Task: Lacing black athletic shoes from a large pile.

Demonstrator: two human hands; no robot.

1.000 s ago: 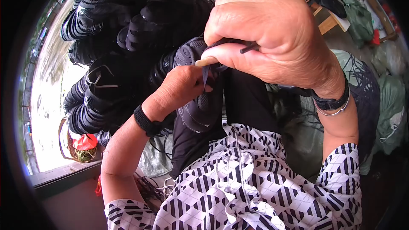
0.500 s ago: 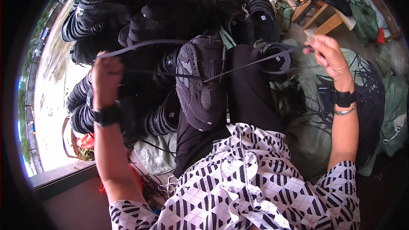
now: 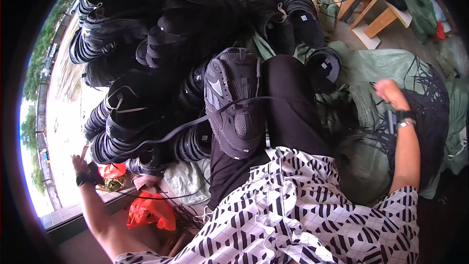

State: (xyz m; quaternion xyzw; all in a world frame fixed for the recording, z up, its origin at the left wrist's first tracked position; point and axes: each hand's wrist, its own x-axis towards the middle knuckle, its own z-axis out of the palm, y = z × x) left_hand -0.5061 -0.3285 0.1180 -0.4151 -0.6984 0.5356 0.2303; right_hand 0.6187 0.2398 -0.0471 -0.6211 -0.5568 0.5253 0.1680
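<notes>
- Fingers: L hand [image 3: 82,168] flung out low-left, fingers look closed on the end of a dark lace [image 3: 161,136], though too small and blurred to be sure. R hand [image 3: 388,92] out to the right, fingers curled near a heap of loose black laces [image 3: 430,117]; can't tell if they grip one.
- Shoe [image 3: 234,100]: dark grey, sole-up, lying on the person's lap over black trousers [image 3: 293,107], toe pointing away. The lace runs from its upper in a long taut-ish line down to the L hand.
- Behind and left: big stack of black shoes [image 3: 161,34], nested in rows, touching the lap shoe's far side.
- R side: green sacks [image 3: 381,68] under the lace heap; wooden stool [image 3: 361,5] further back.
- Low-left: orange plastic bag [image 3: 151,210] by the window ledge [image 3: 68,220], just below the L hand.
- Risks, as I judge them:
 - Lace pulled wide w/ one hand while the shoe only rests on the lap, nothing pinning it; it could roll off or twist.
 - Long free span of lace crosses the stack, so it may snag on a neighbouring shoe and drag it down.
 - If the R hand reaches blind into the tangled heap, it may lift several laces at once.
 - L arm near the ledge edge; knuckles may knock it.
</notes>
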